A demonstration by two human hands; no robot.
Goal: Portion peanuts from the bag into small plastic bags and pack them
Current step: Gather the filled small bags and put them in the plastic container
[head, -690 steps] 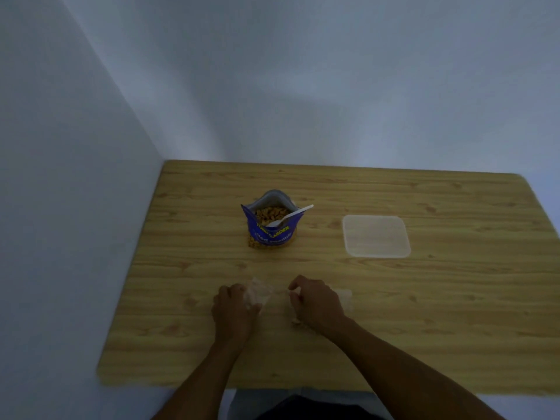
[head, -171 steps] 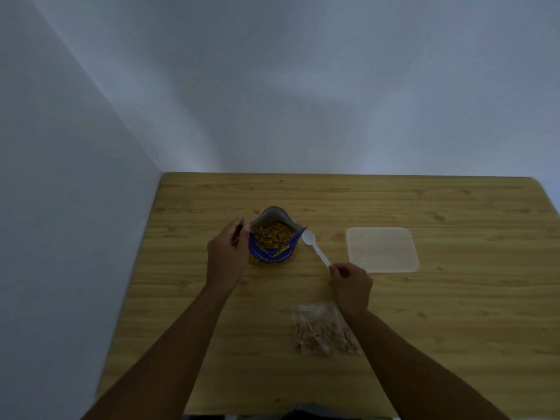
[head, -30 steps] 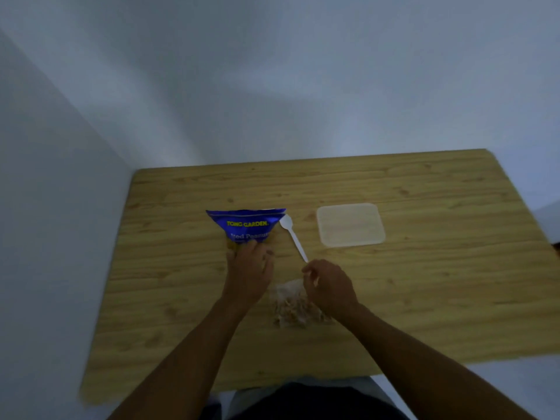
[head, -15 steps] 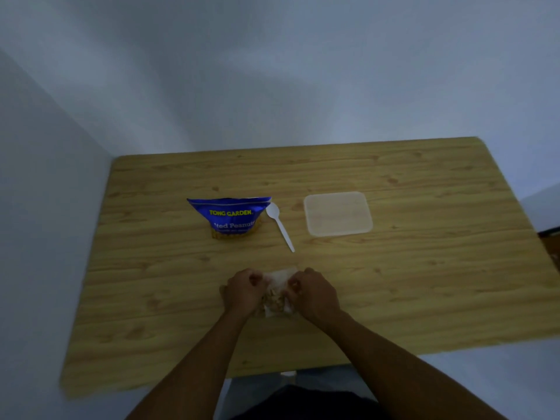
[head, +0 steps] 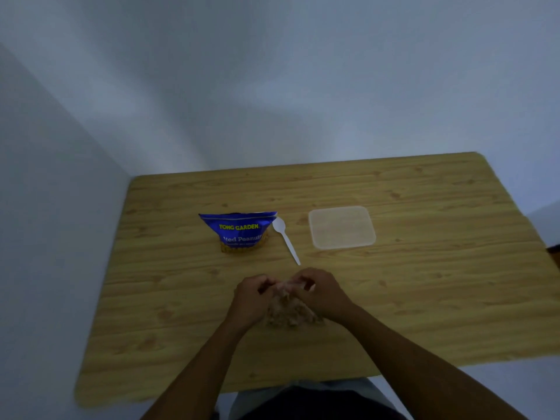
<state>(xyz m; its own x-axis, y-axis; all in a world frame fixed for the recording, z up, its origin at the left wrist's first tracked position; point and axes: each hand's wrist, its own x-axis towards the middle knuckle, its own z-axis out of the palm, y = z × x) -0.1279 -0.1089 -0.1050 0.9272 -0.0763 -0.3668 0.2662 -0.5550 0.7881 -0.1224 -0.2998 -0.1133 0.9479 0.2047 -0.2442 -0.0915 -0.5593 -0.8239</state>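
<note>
**Left hand [head: 253, 301] and right hand [head: 321, 294] pinch the small plastic bag [head: 288, 312]**

Each grip is curled tight on the bag's gathered top; which fingers do the pinching is hard to tell through the blur. Its peanut-filled belly rests on the surface [head: 439, 298] between the wrists. Farther off lies a white spoon [head: 286, 242], its bowl just beside the blue peanut bag [head: 239, 231] on its left. A translucent lid [head: 341, 227] sits to the right, apart.

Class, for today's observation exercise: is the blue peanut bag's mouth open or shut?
Shut: the blue peanut bag has a flat, straight top edge; no opening or peanuts show there.
</note>
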